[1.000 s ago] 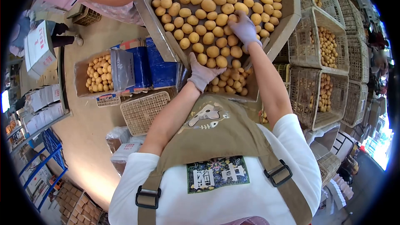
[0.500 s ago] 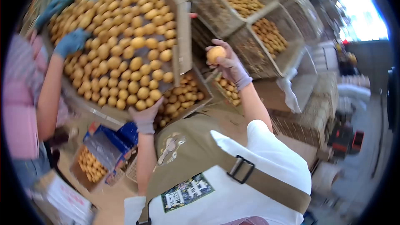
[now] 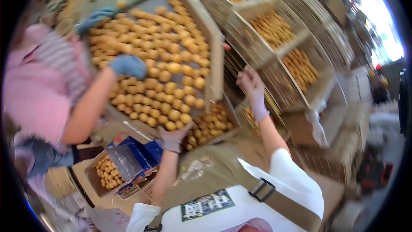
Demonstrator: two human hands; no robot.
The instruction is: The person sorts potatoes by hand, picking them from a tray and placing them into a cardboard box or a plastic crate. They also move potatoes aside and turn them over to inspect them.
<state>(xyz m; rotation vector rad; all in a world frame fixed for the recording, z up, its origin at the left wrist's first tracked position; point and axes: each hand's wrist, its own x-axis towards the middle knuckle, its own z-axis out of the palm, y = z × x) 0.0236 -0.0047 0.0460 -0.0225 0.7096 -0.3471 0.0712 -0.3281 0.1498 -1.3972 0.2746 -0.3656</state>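
Observation:
My left hand [image 3: 175, 138], in a pale glove, is at the near edge of the sorting table [image 3: 216, 73]. Its thumb and fingers are spread beside the nearest round yellow-brown fruits [image 3: 170, 126], with no fruit visibly gripped. Out to the right, my right hand [image 3: 253, 88], in a similar glove, is raised over the gap between the table and the crates. Its fingers are loosely bent and apart, slightly blurred, and no fruit shows in them. Just right of my left hand, a bin of smaller fruits [image 3: 211, 124] sits below the table edge.
A co-worker's blue-gloved hands [image 3: 128, 66] are over the fruits at the left. Plastic crates [image 3: 274, 51] holding fruit stand at the right, one with a white bag [image 3: 316, 129] hanging from it. A blue-flapped carton [image 3: 139, 157] with fruit stands below left.
The round fruit in my right hand is gone from it, and its fingers have loosened. My left hand stays at the table edge. The co-worker's near hand has moved inward over the fruits.

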